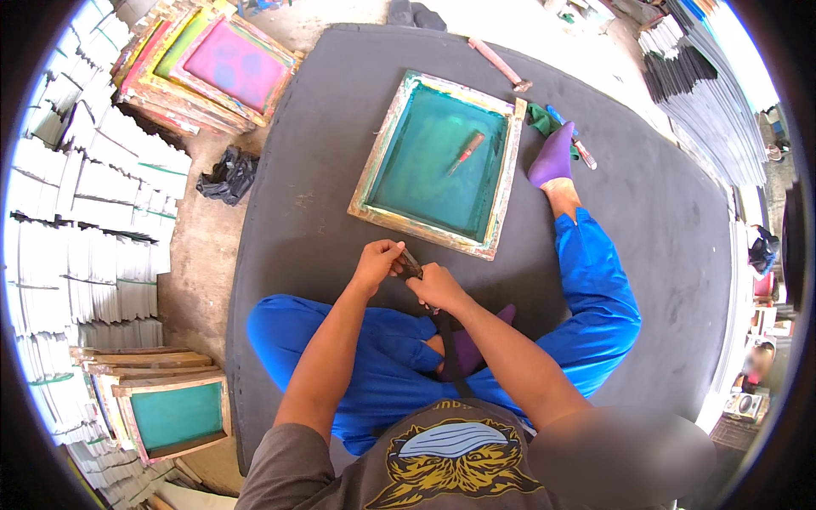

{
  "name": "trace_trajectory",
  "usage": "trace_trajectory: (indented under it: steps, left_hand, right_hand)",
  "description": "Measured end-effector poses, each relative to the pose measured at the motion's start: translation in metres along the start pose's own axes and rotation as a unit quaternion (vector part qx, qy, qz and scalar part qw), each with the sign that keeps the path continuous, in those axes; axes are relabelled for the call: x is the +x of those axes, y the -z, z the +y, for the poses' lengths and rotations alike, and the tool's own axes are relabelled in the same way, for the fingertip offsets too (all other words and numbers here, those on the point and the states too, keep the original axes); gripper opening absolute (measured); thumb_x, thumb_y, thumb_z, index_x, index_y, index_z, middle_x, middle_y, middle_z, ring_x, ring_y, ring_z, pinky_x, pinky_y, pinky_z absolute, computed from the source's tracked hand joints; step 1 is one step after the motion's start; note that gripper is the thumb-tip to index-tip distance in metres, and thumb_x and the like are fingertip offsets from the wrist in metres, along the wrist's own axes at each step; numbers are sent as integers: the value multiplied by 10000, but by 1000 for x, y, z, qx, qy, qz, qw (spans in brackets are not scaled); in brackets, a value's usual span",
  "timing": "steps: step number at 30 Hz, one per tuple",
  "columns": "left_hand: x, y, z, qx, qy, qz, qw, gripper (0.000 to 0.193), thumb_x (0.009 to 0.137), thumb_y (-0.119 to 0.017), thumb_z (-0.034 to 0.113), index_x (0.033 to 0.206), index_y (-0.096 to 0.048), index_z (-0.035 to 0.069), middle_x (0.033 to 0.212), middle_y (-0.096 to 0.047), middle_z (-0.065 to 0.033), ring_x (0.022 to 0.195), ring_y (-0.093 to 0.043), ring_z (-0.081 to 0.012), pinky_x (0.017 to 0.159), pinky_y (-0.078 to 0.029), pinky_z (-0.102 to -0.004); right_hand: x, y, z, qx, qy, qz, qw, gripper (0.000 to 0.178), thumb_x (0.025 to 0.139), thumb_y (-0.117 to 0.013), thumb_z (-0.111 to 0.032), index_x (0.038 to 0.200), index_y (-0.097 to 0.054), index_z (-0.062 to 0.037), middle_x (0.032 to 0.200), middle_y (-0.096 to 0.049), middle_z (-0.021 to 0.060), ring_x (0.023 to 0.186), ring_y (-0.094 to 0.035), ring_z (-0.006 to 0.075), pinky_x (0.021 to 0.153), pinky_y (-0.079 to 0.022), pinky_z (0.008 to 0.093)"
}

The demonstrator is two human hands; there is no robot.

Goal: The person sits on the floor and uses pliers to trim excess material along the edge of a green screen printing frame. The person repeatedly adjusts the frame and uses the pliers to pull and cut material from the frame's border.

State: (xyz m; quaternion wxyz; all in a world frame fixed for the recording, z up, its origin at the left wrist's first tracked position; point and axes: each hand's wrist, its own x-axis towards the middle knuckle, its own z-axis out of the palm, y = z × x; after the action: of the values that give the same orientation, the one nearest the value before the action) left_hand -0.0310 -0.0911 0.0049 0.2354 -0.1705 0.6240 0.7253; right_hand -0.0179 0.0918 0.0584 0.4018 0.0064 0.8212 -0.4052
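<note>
My left hand [377, 264] and my right hand [437, 288] meet in front of my crossed leg. Between them is a short dark tool [411, 262] whose kind I cannot make out. The fingers of my right hand are wrapped round its near end, and my left fingertips pinch at its far end. Just beyond lies a wooden screen-printing frame [370, 189] with teal mesh. On that mesh rests a red-handled screwdriver [467, 153]. A black strap [450, 353] runs from below my right hand toward my chest.
Beyond the frame, a hammer [500, 64] lies on the dark mat [663, 280]. By my purple-socked foot [554, 157] are a green cloth [541, 120] and another screwdriver [585, 155]. Stacked frames [191, 72], a black plastic bag [229, 175] and white paper stacks [89, 246] stand left.
</note>
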Motion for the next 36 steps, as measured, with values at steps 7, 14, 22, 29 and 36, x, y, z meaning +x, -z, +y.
trace_trajectory:
  steps: [7, 14, 22, 29, 36]
  left_hand:
    - [5, 12, 3, -61, -43, 124, 989, 299, 989, -682, 302, 882, -640, 26, 720, -613, -38, 577, -593, -126, 517, -472, -271]
    - [20, 40, 5, -178, -111, 477, 853, 261, 946, -741, 230, 948, -623, -3, 748, -598, -57, 522, -551, -122, 456, -447, -261]
    - [18, 19, -6, 151, -203, 303, 919, 263, 937, -723, 259, 980, -700, 1, 723, -656, -89, 635, -635, -202, 606, -511, -343]
    - [-3, -10, 10, 434, -182, 159, 868, 318, 896, -734, 273, 1122, -722, 50, 1016, -696, -142, 900, -680, -313, 801, -543, -434]
    - [-7, -14, 7, 438, -234, 141, 857, 358, 897, -724, 271, 1192, -691, 71, 1120, -667, -141, 1015, -670, -351, 860, -542, -443]
  right_hand:
    - [17, -3, 17, 234, -80, -177, 953, 421, 1032, -593, -356, 1230, -566, 14, 882, -717, 138, 701, -718, 200, 517, -579, 343]
    - [26, -15, 20, 244, -82, -158, 953, 464, 1042, -573, -389, 1275, -540, 11, 969, -705, 176, 783, -729, 235, 574, -603, 381]
    - [-2, 24, 44, 306, -140, -32, 941, 394, 1020, -610, -334, 1169, -518, 18, 884, -666, 177, 700, -695, 263, 538, -585, 419]
    - [-6, 46, 51, 297, -171, 43, 938, 351, 1016, -614, -297, 1035, -541, 46, 764, -612, 157, 604, -633, 260, 468, -532, 462]
    - [1, 48, 40, 293, -208, 26, 933, 337, 1013, -609, -280, 1019, -554, 53, 747, -612, 187, 579, -627, 303, 499, -552, 500]
